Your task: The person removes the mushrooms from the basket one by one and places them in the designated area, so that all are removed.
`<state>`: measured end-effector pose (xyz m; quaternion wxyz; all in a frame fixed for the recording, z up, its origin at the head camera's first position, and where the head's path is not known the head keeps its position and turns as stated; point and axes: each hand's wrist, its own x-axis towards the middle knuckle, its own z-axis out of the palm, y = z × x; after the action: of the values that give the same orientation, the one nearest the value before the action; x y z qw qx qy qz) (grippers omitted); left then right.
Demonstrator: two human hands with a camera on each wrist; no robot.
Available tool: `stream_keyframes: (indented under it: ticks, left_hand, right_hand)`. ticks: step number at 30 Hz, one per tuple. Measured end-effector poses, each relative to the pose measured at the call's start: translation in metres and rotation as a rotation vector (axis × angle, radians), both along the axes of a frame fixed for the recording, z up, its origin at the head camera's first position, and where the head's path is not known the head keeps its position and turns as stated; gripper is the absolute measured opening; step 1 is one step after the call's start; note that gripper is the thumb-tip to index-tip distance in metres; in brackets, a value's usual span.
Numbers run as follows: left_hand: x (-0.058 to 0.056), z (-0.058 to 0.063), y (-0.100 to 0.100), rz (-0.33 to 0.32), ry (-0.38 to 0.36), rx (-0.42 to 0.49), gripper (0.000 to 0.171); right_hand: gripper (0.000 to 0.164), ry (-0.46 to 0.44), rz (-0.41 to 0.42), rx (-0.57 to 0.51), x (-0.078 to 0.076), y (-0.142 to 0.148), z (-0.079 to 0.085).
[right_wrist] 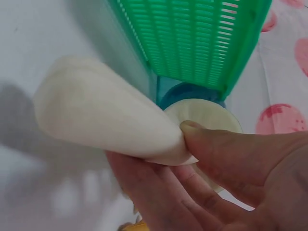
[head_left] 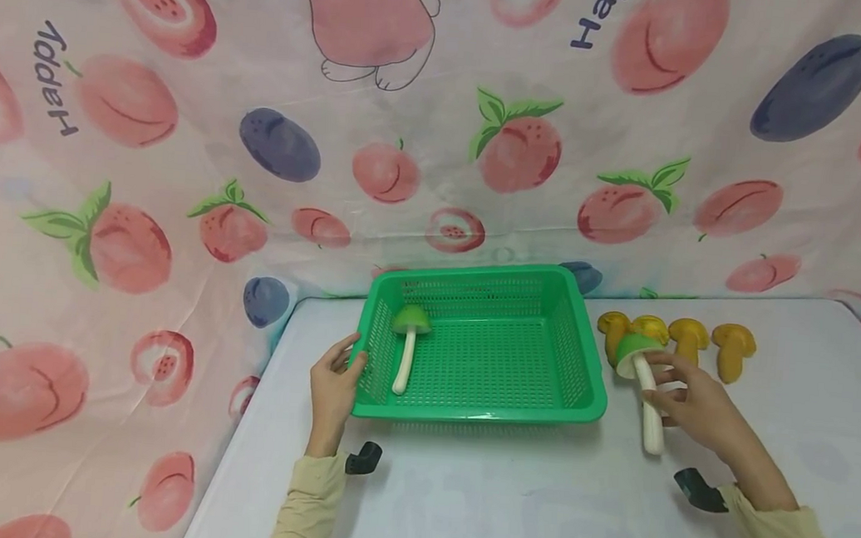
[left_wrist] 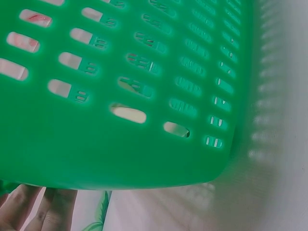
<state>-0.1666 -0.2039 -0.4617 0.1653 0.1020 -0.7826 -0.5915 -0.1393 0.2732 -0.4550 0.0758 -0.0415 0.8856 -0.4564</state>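
Note:
My right hand [head_left: 698, 404] pinches a toy mushroom [head_left: 653, 430] with a green cap and long white stem, just right of the green plastic basket [head_left: 465, 416]. In the right wrist view the thumb and fingers close round the mushroom's white stem [right_wrist: 106, 110], below the pale underside of its cap. At the basket's left end, my left hand [head_left: 334, 391] grips the rim. The left wrist view shows mostly the slotted basket wall [left_wrist: 110, 163], with some fingers [left_wrist: 57, 207] at the rim. Inside the basket, near its left wall, lies another green-capped mushroom [head_left: 407, 355].
Several yellow toy mushrooms [head_left: 732, 353] lie in a row right of the basket, the leftmost partly hidden behind the held mushroom. All stand on a white-covered table [head_left: 504, 507]. Behind and to the left hangs a fruit-printed cloth [head_left: 418, 235], close to the basket's back rim.

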Motion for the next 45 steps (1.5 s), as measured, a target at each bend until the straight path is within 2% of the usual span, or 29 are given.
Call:
stream_keyframes:
  ticks: [16,23,38,42,45]
  left_hand:
    - [-0.001,-0.002,-0.001,0.003,0.000,0.001,0.035]
    - [-0.001,-0.002,0.000,0.007,0.004,-0.001,0.035]
    - [0.002,0.001,-0.003,0.001,0.002,0.008,0.034]
    - [0.001,-0.001,-0.003,0.002,0.013,0.006,0.035]
    - [0.000,-0.002,-0.002,-0.006,0.012,0.009,0.035]
  right_hand:
    - [0.060,-0.091,-0.005,0.123,-0.003,0.002,-0.018]
    - [0.060,-0.084,-0.008,0.132,-0.002,0.002,-0.019]
    - [0.062,-0.083,-0.013,0.127,-0.002,-0.002,-0.016]
    - [0.060,-0.076,-0.015,0.181,0.000,-0.001,-0.009]
    - [0.057,-0.038,-0.018,0.231,0.001,0.001,-0.002]
